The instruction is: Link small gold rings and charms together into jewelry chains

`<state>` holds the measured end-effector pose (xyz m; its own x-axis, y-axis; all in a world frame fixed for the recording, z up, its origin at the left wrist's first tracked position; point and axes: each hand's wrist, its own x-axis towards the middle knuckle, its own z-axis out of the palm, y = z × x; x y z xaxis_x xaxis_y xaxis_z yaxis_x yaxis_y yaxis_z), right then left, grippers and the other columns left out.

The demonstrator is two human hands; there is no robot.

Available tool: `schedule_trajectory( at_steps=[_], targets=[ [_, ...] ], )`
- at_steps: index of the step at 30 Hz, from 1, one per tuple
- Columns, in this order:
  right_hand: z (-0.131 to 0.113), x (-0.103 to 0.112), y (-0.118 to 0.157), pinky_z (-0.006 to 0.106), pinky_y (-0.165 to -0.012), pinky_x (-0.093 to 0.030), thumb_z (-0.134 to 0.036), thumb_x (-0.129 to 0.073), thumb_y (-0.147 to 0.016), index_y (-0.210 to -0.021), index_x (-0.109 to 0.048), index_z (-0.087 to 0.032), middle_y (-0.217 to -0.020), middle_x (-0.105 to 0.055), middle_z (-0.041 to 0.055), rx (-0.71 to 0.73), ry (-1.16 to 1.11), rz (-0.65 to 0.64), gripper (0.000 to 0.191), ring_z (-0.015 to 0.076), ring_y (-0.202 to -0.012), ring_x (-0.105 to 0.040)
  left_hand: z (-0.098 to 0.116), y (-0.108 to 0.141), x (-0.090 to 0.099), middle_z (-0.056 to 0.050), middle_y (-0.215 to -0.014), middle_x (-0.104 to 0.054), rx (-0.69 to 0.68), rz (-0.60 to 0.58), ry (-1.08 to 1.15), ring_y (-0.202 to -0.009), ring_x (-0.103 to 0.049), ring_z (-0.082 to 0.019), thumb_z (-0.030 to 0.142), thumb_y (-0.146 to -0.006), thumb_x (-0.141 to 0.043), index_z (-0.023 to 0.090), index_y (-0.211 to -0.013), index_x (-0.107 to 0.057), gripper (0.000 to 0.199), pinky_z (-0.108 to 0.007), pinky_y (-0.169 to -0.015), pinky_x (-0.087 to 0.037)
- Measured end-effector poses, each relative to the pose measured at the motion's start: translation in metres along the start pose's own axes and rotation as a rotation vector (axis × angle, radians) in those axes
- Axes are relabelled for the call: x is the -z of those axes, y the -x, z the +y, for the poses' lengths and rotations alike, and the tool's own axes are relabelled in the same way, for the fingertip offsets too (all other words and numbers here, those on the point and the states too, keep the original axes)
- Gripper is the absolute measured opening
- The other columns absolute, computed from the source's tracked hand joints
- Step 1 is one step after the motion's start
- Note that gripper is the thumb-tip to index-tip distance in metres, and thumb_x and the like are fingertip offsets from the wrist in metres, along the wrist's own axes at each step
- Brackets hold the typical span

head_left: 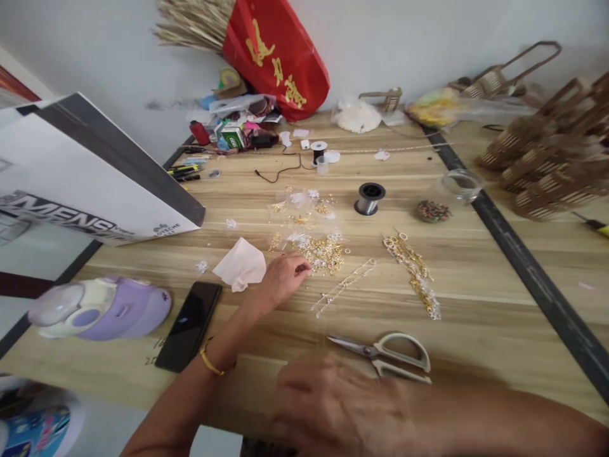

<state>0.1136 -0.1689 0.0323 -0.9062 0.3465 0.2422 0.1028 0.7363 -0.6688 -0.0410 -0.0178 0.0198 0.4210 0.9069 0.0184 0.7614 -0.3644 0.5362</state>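
Note:
My left hand [286,277] is at the left edge of a pile of small gold and silver beads [326,254], its fingers closed together; whatever they pinch is too small to make out. Blurred by motion, my right hand [328,403] is low over the table's near edge, and its fingers cannot be read. Between the hands and to the right lie a thin beaded chain [345,287] and scissors [375,351] with white handles. A bundle of gold and silver chains [413,273] rests farther right. A crumpled pink tissue [242,264] lies beside my left hand.
A black phone [189,325], a purple bottle [118,308] and a large white box [95,184] occupy the left side. Farther back are a wire spool [370,198], a dish of mixed beads [432,211] and a red bag [280,60]. Wooden pieces [547,158] stand at right.

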Motion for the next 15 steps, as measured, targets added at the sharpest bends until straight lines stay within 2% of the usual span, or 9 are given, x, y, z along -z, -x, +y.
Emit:
schedule_trajectory(
  at_steps=[2, 4, 10, 15],
  targets=[
    [0.021, 0.05, -0.011, 0.026, -0.06, -0.039, -0.016, -0.041, -0.09, -0.082, -0.054, -0.016, -0.077, -0.059, 0.0046, -0.075, 0.138, 0.056, 0.016, 0.014, -0.068, -0.052, 0.003, -0.006, -0.004, -0.004, -0.083, -0.063, -0.059, 0.004, -0.149, -0.078, -0.057, -0.015, 0.015, -0.082, -0.05, 0.016, -0.079, -0.063, 0.014, -0.027, -0.073, -0.043],
    [0.033, 0.068, -0.009, 0.026, -0.061, -0.038, -0.014, -0.039, -0.091, -0.08, -0.053, -0.016, -0.075, -0.058, 0.0038, -0.142, 0.187, 0.087, 0.018, 0.0139, -0.068, -0.052, 0.007, -0.01, -0.008, -0.004, -0.085, -0.061, -0.102, -0.005, -0.249, -0.08, -0.056, -0.016, 0.017, -0.085, -0.047, 0.017, -0.081, -0.062, 0.015, -0.028, -0.075, -0.042],
    [0.051, 0.04, 0.023, 0.025, -0.057, -0.036, -0.017, -0.038, -0.093, -0.082, -0.053, -0.017, -0.072, -0.058, 0.0035, -0.171, 0.228, 0.213, 0.018, 0.013, -0.063, -0.052, 0.012, -0.018, -0.011, -0.007, -0.093, -0.058, -0.157, -0.083, -0.41, -0.084, -0.054, -0.019, 0.018, -0.086, -0.044, 0.015, -0.084, -0.059, 0.015, -0.03, -0.076, -0.041],
    [0.054, 0.042, 0.027, 0.024, -0.059, -0.038, -0.017, -0.038, -0.093, -0.089, -0.053, -0.016, -0.073, -0.057, 0.0031, -0.206, 0.169, 0.267, 0.016, 0.0121, -0.062, -0.052, 0.004, -0.028, -0.011, -0.007, -0.087, -0.057, -0.156, -0.124, -0.33, -0.081, -0.054, -0.018, 0.016, -0.089, -0.038, 0.014, -0.08, -0.058, 0.022, -0.03, -0.073, -0.04]
  ],
)
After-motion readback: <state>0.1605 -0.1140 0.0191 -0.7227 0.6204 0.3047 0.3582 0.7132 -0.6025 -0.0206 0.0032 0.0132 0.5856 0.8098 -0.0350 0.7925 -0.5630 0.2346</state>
